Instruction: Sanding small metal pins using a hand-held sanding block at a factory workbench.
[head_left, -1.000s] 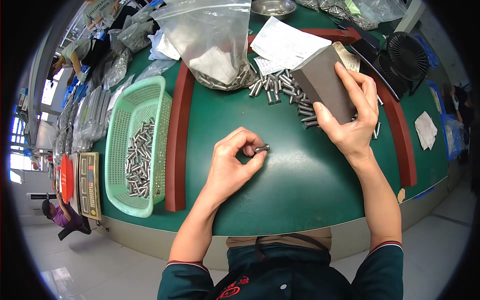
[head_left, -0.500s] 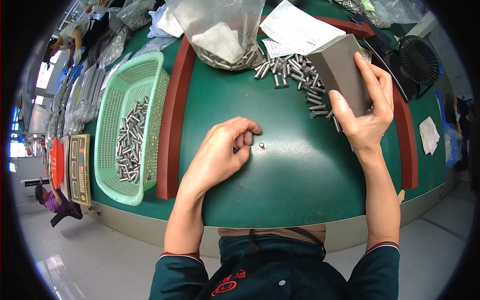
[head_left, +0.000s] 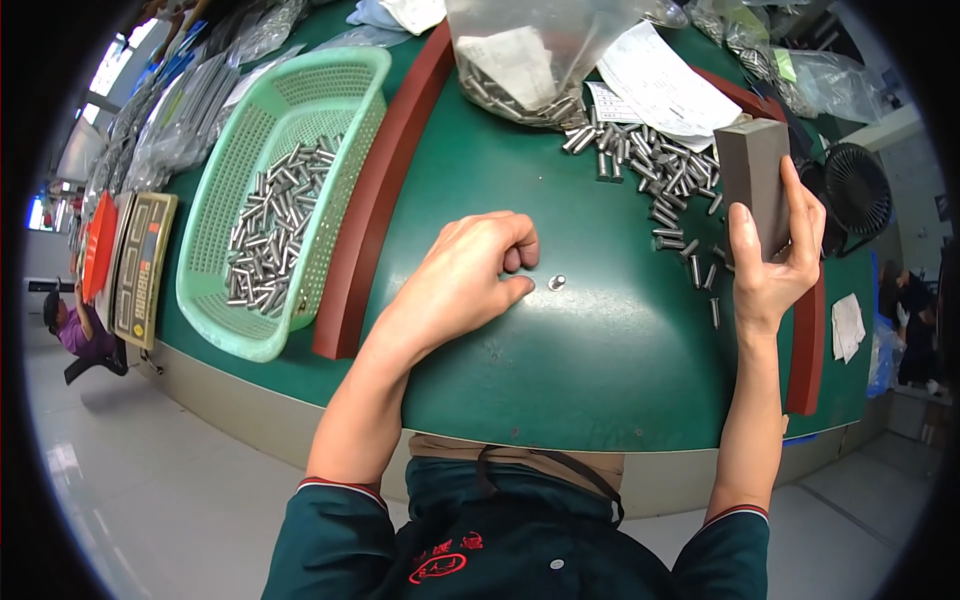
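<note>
Pin (head_left: 557,283): on the table (head_left: 620,380) by the left hand (head_left: 462,270), probably for easy reach
Left hand: loosely curled, thumb apart, looks empty
Block (head_left: 755,180): right hand (head_left: 778,285) pinching its sides, guessing for control

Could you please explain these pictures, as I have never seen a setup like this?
No machine here: a person works bare-handed. Every picture comes from the left of two fisheye cameras on the person's head, looking down, so straight edges bend. The right hand holds a dark block. The left hand is loosely curled beside a single metal pin, apparently holding nothing. On the green table lie a pile of metal pins, papers and a clear bag; a light green basket contains more pins.
</note>
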